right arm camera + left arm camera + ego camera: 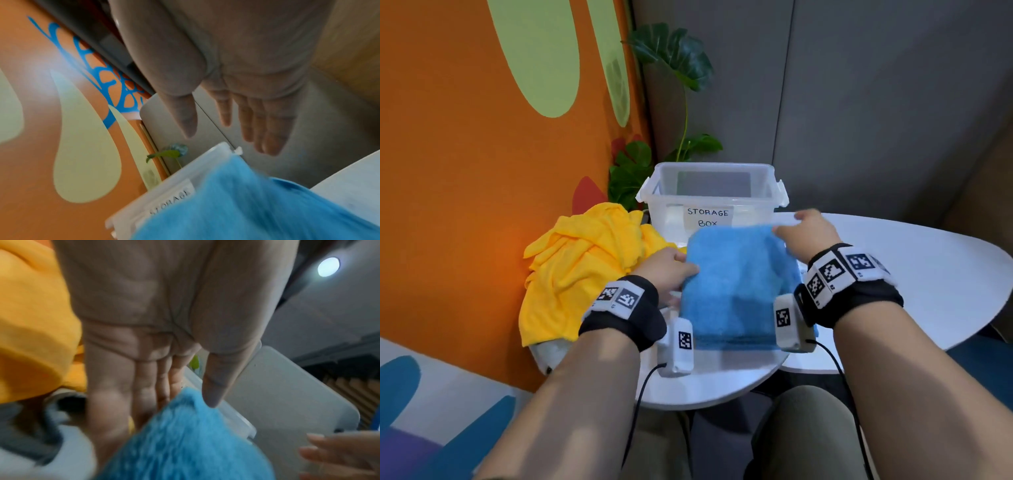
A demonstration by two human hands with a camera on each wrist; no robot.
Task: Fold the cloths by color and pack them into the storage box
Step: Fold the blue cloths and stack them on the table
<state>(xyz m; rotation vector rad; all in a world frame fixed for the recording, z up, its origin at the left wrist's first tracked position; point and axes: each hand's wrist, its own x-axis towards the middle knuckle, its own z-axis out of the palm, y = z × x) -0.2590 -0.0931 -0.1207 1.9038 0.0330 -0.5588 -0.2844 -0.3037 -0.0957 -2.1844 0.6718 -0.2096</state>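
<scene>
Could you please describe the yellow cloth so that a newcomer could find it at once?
Start at the clear storage box on the white table. The yellow cloth lies left of it, by the orange wall. Unlike the folded blue cloth, it is crumpled.

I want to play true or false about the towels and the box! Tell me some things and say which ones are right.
1. The storage box has no cloth inside it. True.
2. The blue cloth is a crumpled heap. False: it lies folded flat on the white table, in front of the box.
3. The yellow cloth is neatly folded. False: it lies crumpled, left of the blue cloth.
4. The left hand touches the blue cloth's left edge, fingers straight. True.
5. The right hand holds the yellow cloth. False: it is open at the blue cloth's far right corner.
</scene>
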